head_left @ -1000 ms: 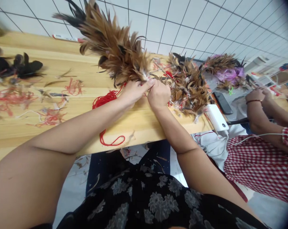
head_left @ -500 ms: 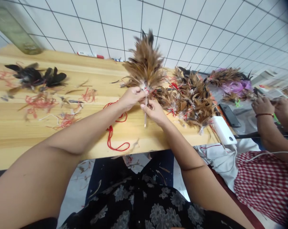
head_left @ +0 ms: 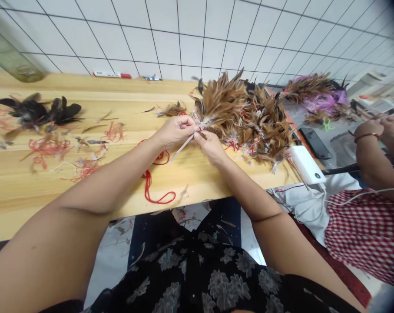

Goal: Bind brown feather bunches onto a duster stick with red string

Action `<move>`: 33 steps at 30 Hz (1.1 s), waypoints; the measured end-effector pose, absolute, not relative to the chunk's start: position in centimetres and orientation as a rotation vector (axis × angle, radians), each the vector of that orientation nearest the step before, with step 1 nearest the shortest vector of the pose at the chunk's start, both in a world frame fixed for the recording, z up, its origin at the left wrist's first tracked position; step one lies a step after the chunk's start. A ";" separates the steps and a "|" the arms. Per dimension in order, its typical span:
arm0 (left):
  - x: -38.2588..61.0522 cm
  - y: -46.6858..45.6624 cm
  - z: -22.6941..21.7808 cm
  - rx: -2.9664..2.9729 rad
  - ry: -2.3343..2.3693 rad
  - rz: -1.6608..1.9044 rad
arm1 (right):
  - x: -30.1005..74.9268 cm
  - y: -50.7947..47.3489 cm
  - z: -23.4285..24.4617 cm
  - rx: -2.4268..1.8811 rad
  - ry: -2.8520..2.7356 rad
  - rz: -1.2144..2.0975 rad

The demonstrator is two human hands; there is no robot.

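Observation:
Between my hands is a feather duster (head_left: 224,102) with brown feathers, tilted so its head points to the upper right. Its thin pale stick (head_left: 181,148) slants down to the left. My left hand (head_left: 177,131) pinches near the binding where feathers meet stick, with a bit of red at the fingertips. My right hand (head_left: 210,145) grips just below that, thumb and fingers closed on the same spot. A loose red cord (head_left: 148,187) lies on the table under my left forearm. Brown feather bundles (head_left: 265,126) with red ties are heaped to the right of my hands.
Black feathers (head_left: 37,111) and red string scraps (head_left: 48,148) lie at left. A red-capped marker (head_left: 112,74) rests by the wall. On the right are a white power bank (head_left: 307,165), a phone (head_left: 315,142) and another person's hands (head_left: 372,128). A greenish container (head_left: 14,56) stands far left.
The duster has turned from upright to leaning right, its stick end swinging to the left. Both hands stay at its binding. The camera view has shifted slightly.

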State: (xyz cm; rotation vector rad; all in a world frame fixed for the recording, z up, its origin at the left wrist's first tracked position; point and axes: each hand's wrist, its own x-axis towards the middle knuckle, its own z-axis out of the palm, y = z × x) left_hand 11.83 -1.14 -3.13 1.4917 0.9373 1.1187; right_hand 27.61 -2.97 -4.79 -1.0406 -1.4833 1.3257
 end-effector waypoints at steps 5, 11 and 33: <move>11.3 -0.4 -3.7 1.605 0.915 1.134 | 28.0 -1.9 -6.5 -1.102 -1.693 1.024; 11.1 0.3 -4.4 1.790 0.937 1.163 | 28.0 -1.2 -6.7 -1.129 -1.817 0.873; 11.9 -0.9 -3.0 1.521 1.118 1.194 | 28.3 -3.1 -3.8 -1.352 -1.921 0.678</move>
